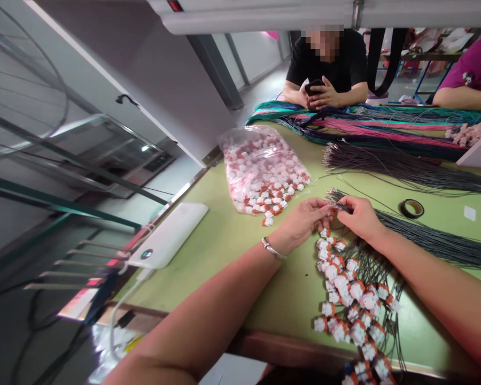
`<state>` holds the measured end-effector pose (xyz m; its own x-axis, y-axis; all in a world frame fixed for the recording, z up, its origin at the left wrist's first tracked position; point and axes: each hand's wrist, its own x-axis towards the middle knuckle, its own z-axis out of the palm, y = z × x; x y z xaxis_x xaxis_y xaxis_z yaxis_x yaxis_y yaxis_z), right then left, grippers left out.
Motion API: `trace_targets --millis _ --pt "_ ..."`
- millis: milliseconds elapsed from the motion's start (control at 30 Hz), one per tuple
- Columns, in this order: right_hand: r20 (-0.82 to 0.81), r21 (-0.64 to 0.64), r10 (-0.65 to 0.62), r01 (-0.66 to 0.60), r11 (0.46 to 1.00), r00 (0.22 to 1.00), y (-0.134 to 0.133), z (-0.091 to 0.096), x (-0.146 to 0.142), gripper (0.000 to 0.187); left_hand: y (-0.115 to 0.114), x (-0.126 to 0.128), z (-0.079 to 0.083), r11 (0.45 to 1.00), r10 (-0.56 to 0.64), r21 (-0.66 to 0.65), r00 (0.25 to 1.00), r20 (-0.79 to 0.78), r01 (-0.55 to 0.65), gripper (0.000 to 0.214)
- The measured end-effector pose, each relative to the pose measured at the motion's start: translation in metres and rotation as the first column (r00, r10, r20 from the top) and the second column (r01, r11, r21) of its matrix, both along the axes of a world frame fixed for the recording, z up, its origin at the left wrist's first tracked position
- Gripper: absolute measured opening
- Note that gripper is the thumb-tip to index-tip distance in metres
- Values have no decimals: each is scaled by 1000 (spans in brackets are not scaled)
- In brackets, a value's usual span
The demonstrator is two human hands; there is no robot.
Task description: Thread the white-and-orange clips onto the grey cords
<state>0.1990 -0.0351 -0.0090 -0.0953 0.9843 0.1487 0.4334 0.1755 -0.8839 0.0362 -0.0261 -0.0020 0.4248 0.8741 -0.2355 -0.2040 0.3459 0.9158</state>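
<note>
My left hand (307, 220) is closed in a pinch on a small white-and-orange plug connector (331, 213), mostly covered by the fingertips. Close beside it, my right hand (361, 218) is closed on thin black wire near the metal-tipped ends (334, 197) of a bundle. The bundle of black wires (433, 235) runs from there to the right across the table. Below both hands lies a heap of connectors (347, 289) with wires attached, hanging over the front edge. Farther left, a clear plastic bag (260, 155) holds loose connectors, some spilling from its mouth.
A white power bank (170, 235) with a cable lies by the table's left edge. To the right are a tape roll (411, 208) and a second black wire bundle (385, 160). Coloured wires (361, 125) cross the back, before a person (328, 69) holding a phone.
</note>
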Motion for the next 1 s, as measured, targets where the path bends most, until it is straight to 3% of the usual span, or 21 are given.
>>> trace_targets --millis 367,600,800,900,1000 --pt "37 -33 -3 4 999 999 0 1 -3 11 -2 2 0 999 5 37 1000 -3 -5 28" --pt "-50 -98 45 -50 994 998 -1 7 -1 10 0 1 -4 993 -43 107 998 -35 46 27" --pt "-112 -119 37 -51 992 993 2 12 2 12 -4 -6 1 994 56 100 998 -39 -51 25" --pt "-155 -114 29 -47 992 987 4 12 3 15 -4 -9 3 989 -2 146 996 -89 15 25" --pt "-200 -118 23 -48 992 980 4 9 4 16 -4 -9 2 994 -15 108 998 -65 22 25"
